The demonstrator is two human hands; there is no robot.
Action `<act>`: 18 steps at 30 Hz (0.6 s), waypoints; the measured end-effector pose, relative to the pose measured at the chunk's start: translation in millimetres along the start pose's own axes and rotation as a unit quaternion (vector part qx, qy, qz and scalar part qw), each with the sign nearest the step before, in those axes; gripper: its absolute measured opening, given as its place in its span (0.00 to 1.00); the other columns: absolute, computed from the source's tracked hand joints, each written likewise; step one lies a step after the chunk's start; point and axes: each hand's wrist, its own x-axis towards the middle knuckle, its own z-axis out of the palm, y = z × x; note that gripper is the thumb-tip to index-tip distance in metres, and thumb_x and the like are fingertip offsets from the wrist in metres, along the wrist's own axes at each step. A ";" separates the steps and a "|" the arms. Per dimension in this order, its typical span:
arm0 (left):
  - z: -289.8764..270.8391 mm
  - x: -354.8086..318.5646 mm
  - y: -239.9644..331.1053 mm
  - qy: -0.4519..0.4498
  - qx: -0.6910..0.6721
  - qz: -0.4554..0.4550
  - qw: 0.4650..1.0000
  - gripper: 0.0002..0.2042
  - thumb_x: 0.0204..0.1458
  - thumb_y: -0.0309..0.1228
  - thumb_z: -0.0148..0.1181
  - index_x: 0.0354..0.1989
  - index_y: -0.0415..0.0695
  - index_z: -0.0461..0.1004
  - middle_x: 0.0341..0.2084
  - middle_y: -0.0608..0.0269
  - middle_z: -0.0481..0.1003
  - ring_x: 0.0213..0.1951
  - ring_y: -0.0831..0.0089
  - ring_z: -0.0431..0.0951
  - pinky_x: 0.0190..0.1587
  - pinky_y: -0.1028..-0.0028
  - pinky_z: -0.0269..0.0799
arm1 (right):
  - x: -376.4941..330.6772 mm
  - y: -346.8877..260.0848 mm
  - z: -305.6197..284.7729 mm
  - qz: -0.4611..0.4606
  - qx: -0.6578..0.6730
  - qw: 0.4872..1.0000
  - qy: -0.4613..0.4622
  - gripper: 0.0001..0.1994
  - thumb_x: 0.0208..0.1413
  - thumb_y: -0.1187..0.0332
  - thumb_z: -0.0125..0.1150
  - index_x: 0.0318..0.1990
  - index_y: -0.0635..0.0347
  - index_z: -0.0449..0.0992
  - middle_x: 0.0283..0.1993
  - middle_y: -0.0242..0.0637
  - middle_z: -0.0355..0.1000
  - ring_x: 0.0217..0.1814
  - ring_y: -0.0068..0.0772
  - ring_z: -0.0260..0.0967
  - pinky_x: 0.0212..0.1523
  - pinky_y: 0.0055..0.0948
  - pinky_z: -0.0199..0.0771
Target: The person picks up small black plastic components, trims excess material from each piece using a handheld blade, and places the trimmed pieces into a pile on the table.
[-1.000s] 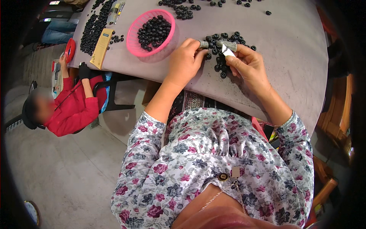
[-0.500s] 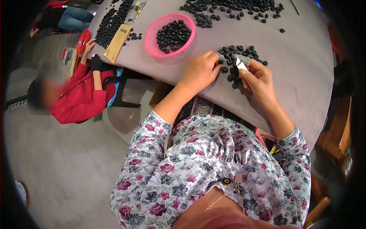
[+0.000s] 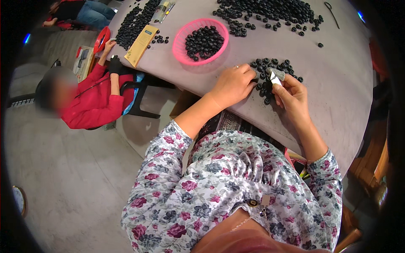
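Observation:
A loose pile of small round black beads or rings (image 3: 263,86), many with a hole, lies on the grey tabletop (image 3: 333,92) in front of me. My right hand (image 3: 292,97) is closed on a short knife blade (image 3: 275,79), held between thumb and index finger over the pile. A grey cover (image 3: 278,74) wraps that index fingertip. At the pile's left side, my left hand (image 3: 234,87) is closed with its fingertips together. Whatever it pinches is hidden behind the fingers.
A pink basket (image 3: 179,49) of black pieces stands left of the pile. Farther off lie larger heaps of black pieces (image 3: 270,9), a tan box (image 3: 140,45) and scissors (image 3: 332,14). A person in red (image 3: 95,101) sits at the table's left side.
The whole view has shifted a little, so the table and basket appear farther right and lower. Both hands keep almost the same pose at the pile, and the blade stays in my right hand.

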 end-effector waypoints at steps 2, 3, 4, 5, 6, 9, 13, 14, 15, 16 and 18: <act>3.1 -1.3 0.7 -0.003 -0.014 -0.009 1.000 0.08 0.45 0.29 0.63 0.30 0.40 0.73 0.33 0.57 0.72 0.33 0.54 0.75 0.33 0.60 0.71 | -3.7 -1.0 -2.5 0.001 -0.008 1.000 0.005 0.11 0.57 0.72 0.60 0.47 0.64 0.75 0.28 0.24 0.69 0.21 0.10 0.60 0.19 0.13 0.56; 6.8 -2.8 2.6 0.012 -0.015 -0.005 1.000 0.08 0.46 0.29 0.63 0.31 0.40 0.73 0.31 0.58 0.72 0.32 0.58 0.76 0.32 0.62 0.71 | -6.2 -2.1 -3.8 0.003 -0.006 1.000 0.006 0.11 0.57 0.72 0.60 0.47 0.64 0.75 0.28 0.24 0.69 0.21 0.10 0.60 0.19 0.13 0.56; 10.2 -3.7 5.0 0.026 -0.016 -0.002 1.000 0.08 0.46 0.28 0.63 0.32 0.40 0.74 0.30 0.59 0.72 0.30 0.62 0.76 0.32 0.65 0.71 | -8.7 -4.4 -5.5 0.009 -0.006 1.000 0.006 0.11 0.57 0.72 0.60 0.47 0.64 0.75 0.28 0.24 0.69 0.21 0.10 0.60 0.19 0.13 0.56; 16.4 -3.7 6.5 0.023 -0.021 0.000 1.000 0.08 0.46 0.28 0.63 0.32 0.40 0.74 0.30 0.59 0.72 0.30 0.62 0.76 0.32 0.65 0.71 | -10.9 -4.3 -9.6 0.014 -0.006 1.000 0.009 0.11 0.58 0.72 0.60 0.47 0.64 0.74 0.28 0.24 0.69 0.21 0.10 0.60 0.19 0.13 0.56; 22.1 -4.4 7.9 0.026 -0.119 -0.085 0.989 0.06 0.48 0.27 0.62 0.33 0.40 0.75 0.28 0.62 0.72 0.28 0.67 0.75 0.31 0.68 0.70 | -11.2 -3.6 -13.0 0.017 -0.006 1.000 0.014 0.11 0.58 0.72 0.60 0.47 0.64 0.74 0.28 0.24 0.69 0.21 0.10 0.60 0.19 0.13 0.56; 43.1 -5.7 6.6 0.031 -0.423 -0.249 0.871 0.03 0.51 0.25 0.60 0.33 0.40 0.76 0.24 0.67 0.72 0.25 0.76 0.72 0.29 0.75 0.68 | -2.6 12.8 -30.7 0.026 0.033 0.999 -0.019 0.14 0.56 0.72 0.60 0.50 0.64 0.73 0.28 0.24 0.68 0.22 0.10 0.59 0.19 0.14 0.56; 84.2 -12.8 11.3 0.020 -0.758 -0.338 0.557 0.03 0.54 0.27 0.60 0.34 0.41 0.75 0.26 0.66 0.74 0.27 0.79 0.71 0.31 0.78 0.67 | 5.0 45.3 -67.4 0.042 0.060 0.989 -0.130 0.26 0.54 0.73 0.61 0.62 0.61 0.65 0.28 0.27 0.69 0.20 0.13 0.60 0.19 0.13 0.56; 92.3 -13.3 12.4 0.007 -0.788 -0.346 0.510 0.04 0.55 0.28 0.60 0.34 0.41 0.75 0.27 0.66 0.74 0.28 0.78 0.71 0.31 0.78 0.67 | 6.1 50.9 -74.0 0.048 0.061 0.989 -0.123 0.26 0.54 0.73 0.61 0.62 0.61 0.65 0.28 0.27 0.69 0.20 0.13 0.60 0.19 0.13 0.56; 103.7 -15.4 14.7 0.001 -0.789 -0.351 0.504 0.04 0.55 0.28 0.60 0.34 0.41 0.75 0.27 0.66 0.74 0.28 0.78 0.71 0.31 0.78 0.67 | 6.6 56.2 -80.7 0.051 0.060 0.984 -0.161 0.28 0.54 0.73 0.61 0.63 0.61 0.63 0.28 0.27 0.69 0.20 0.13 0.60 0.18 0.13 0.56; 114.7 -18.5 17.5 -0.002 -0.811 -0.351 0.468 0.05 0.55 0.30 0.60 0.35 0.41 0.75 0.27 0.67 0.74 0.28 0.78 0.71 0.31 0.78 0.67 | 6.1 62.3 -86.2 0.053 0.058 0.977 -0.198 0.29 0.54 0.73 0.61 0.65 0.61 0.61 0.28 0.28 0.69 0.20 0.14 0.60 0.18 0.14 0.56; 131.8 -18.5 21.0 -0.007 -0.832 -0.351 0.429 0.07 0.55 0.31 0.61 0.36 0.42 0.75 0.27 0.67 0.74 0.28 0.78 0.72 0.31 0.78 0.68 | 8.4 71.6 -95.3 0.054 0.060 0.977 -0.197 0.29 0.53 0.71 0.62 0.63 0.61 0.62 0.28 0.28 0.69 0.19 0.14 0.60 0.17 0.14 0.56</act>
